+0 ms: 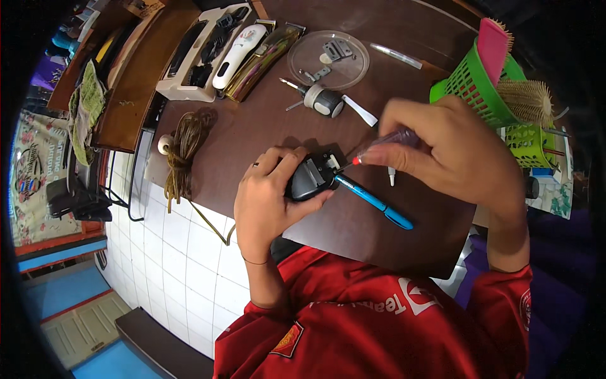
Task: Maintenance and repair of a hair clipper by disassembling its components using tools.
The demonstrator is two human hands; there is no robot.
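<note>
My left hand [265,186] is closed around a black hair clipper [309,179], holding it low over the table's near part. The clipper's end, with a small white part in it, faces right. In my right hand [451,148] is a screwdriver [399,138] with a dark, see-through handle and a red collar. Its thin shaft reaches down to the clipper's end; whether the tip sits in a screw is too small to tell. Just right of the clipper lies a blue pen [374,202]. A small white-tipped tube [392,177] shows partly below my right hand.
A round clear lid [297,60] at the back holds metal blade parts [338,49]. Nearby are a grey-and-black screwdriver [323,101], a white clipper [240,55] and a gold clipper [262,63]. A coiled cord [183,151] lies left; green baskets [464,85] with brushes stand right.
</note>
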